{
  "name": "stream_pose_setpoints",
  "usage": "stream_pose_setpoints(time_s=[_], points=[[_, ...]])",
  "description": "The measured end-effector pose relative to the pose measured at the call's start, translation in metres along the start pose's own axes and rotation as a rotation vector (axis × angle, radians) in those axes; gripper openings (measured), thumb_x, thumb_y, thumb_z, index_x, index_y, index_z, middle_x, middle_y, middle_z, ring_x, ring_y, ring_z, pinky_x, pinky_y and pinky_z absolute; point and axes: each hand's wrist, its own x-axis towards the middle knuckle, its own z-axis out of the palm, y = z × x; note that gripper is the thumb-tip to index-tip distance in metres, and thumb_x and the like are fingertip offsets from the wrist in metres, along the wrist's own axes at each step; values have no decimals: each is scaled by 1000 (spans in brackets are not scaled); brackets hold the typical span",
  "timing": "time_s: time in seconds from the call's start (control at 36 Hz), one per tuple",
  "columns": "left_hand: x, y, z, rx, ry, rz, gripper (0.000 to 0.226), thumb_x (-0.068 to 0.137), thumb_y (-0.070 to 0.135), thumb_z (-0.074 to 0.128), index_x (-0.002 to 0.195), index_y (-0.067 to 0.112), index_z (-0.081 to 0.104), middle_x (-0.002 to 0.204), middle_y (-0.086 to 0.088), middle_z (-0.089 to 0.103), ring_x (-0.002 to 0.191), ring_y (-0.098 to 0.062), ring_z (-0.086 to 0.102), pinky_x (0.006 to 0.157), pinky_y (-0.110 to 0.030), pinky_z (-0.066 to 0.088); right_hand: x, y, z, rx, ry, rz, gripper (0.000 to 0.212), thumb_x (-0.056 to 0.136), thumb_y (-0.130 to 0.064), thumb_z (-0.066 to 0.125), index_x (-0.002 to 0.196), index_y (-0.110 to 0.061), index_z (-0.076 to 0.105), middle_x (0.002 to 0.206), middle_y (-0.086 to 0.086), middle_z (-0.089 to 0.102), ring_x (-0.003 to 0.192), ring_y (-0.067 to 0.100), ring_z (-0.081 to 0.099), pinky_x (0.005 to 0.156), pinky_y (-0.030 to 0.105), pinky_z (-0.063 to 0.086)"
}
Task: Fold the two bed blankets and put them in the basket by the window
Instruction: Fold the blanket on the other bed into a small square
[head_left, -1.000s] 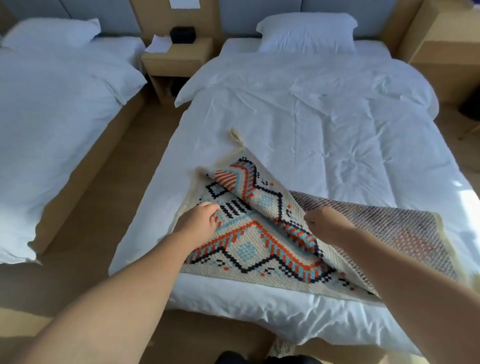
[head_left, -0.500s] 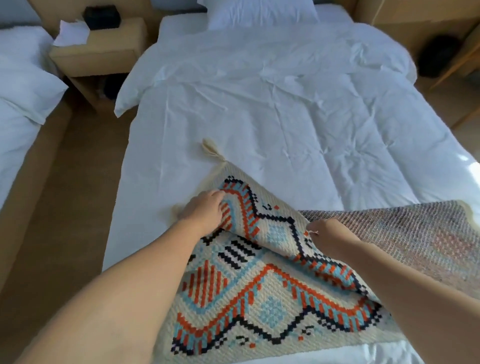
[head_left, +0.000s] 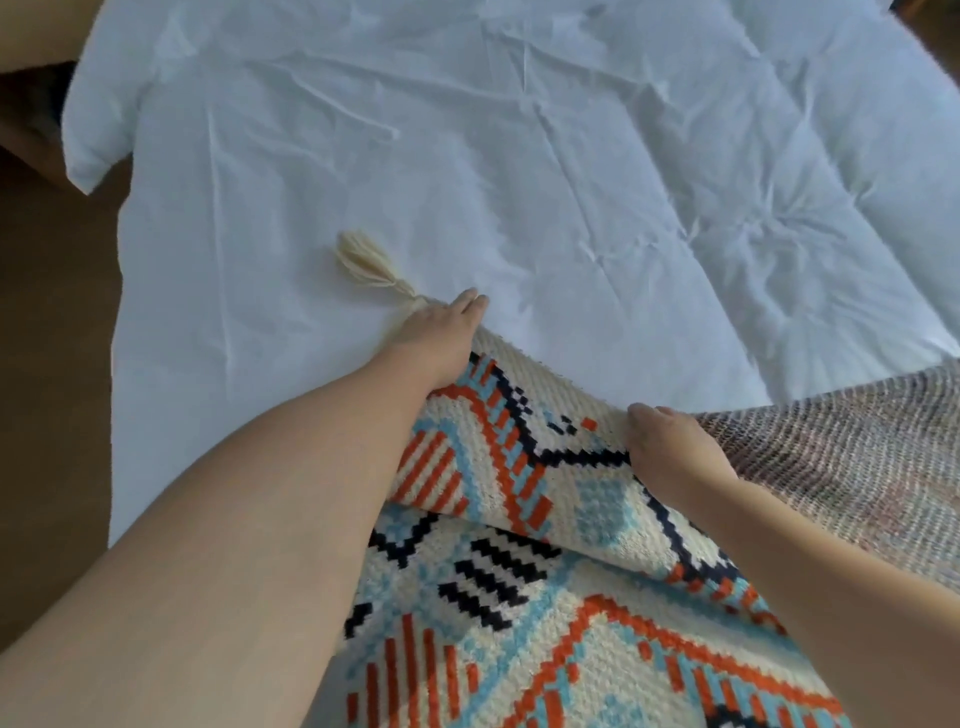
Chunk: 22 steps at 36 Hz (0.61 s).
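Note:
A woven cream blanket (head_left: 524, 613) with orange, blue and black zigzags lies across the foot of the white bed (head_left: 467, 156). One end is folded over, so its dull greyish underside (head_left: 857, 467) faces up at the right. My left hand (head_left: 441, 332) rests at the folded corner beside a cream tassel (head_left: 369, 265), its fingers reaching onto the sheet. My right hand (head_left: 670, 447) grips the folded edge further right, fingers curled over it. No second blanket and no basket are in view.
The white duvet covers the bed beyond the blanket, wrinkled and tufted at the right. Brown floor (head_left: 47, 415) runs along the bed's left side. A dark wooden piece (head_left: 31, 104) shows at the far upper left.
The view has dipped and closed in on the bed. My left hand has slid up the fold to the tasselled corner, carrying the folded flap further up the bed. My right hand still holds the edge.

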Motion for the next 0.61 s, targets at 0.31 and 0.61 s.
stream_pose_setpoints(time_s=[0.31, 0.61], points=[[-10, -9, -11, 78, 141, 45, 28, 89, 2, 47, 103, 17, 67, 104, -4, 57, 102, -25, 47, 87, -35, 37, -18, -2, -21, 173, 64, 23, 24, 97, -11, 45, 86, -10, 66, 90, 5, 59, 80, 22, 57, 69, 29, 44], [-133, -22, -37, -162, 5, -168, 23, 93, 9, 37, 103, 14, 58, 100, -8, 56, 85, -22, 50, 63, -29, 33, -87, -5, -45, 184, 86, -76, 26, 98, -16, 49, 73, -14, 56, 67, 1, 60, 60, 18, 55, 51, 29, 42]])
